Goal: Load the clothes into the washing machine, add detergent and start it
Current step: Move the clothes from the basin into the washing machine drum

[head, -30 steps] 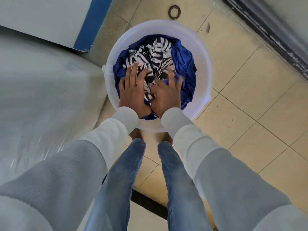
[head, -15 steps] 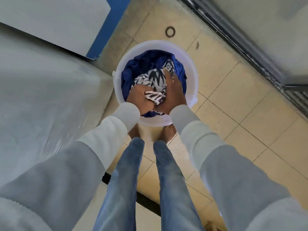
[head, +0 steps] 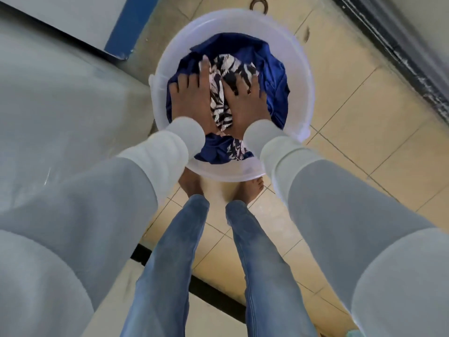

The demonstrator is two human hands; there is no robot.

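Observation:
A white translucent bucket (head: 301, 69) stands on the tiled floor in front of my bare feet. A blue garment (head: 274, 76) and a black-and-white zebra-striped cloth (head: 222, 105) lie inside it. My left hand (head: 192, 98) and my right hand (head: 245, 100) are both in the bucket. They lie flat on the clothes with fingers straight and spread. The striped cloth is bunched in the gap between them. A large grey surface under clear plastic film (head: 60, 105), possibly the washing machine, fills the left side.
A white panel with a blue edge (head: 126, 25) stands behind the grey surface. A metal ring (head: 259, 3) lies on the floor beyond the bucket. A dark door track (head: 401, 52) runs along the top right. Beige floor tiles (head: 364, 142) extend to the right.
Half a second ago both hands gripped the bunched striped cloth; now their fingers lie straight and spread on the clothes. The view has come closer to the bucket.

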